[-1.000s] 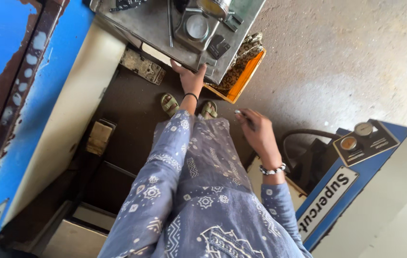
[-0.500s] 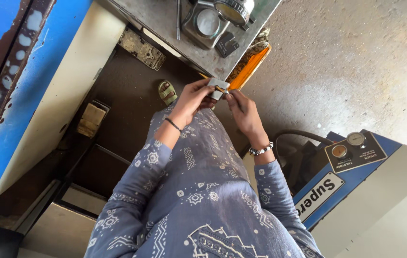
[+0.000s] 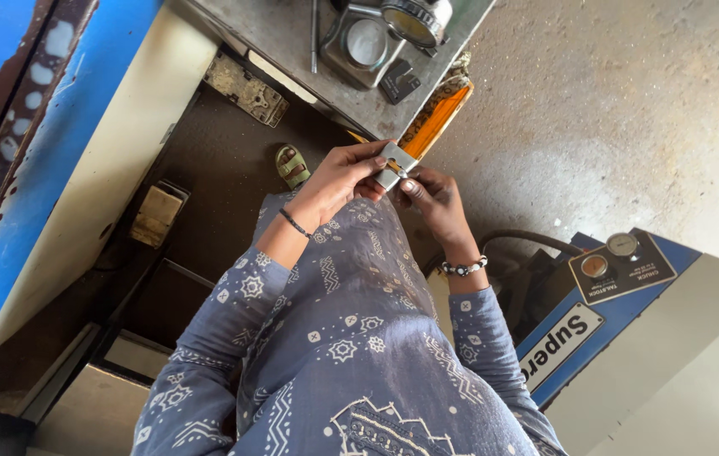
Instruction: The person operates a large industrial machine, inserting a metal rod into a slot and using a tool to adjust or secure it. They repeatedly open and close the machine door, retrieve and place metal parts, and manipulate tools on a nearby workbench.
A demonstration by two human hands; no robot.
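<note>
While the left hand [image 3: 338, 176] pinches one side of the plate [image 3: 395, 163] and the right hand [image 3: 431, 196] closes on the other, it hangs unsupported above the lap, near the bench [image 3: 292, 38]. Its edges may cut, and a slack pinch would likely drop it towards the sandal [image 3: 291, 165].

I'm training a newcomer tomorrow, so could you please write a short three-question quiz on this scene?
1. True or false: both hands grip the small grey metal plate.
2. What does the right hand wear at its wrist? A) glove B) beaded bracelet C) nothing
3. Fill in: behind the plate, under the grey metal worktable, sits an ______ tray.

Key: 1 true, the left hand too; 2 B, the beaded bracelet; 3 orange, the orange tray.
</note>
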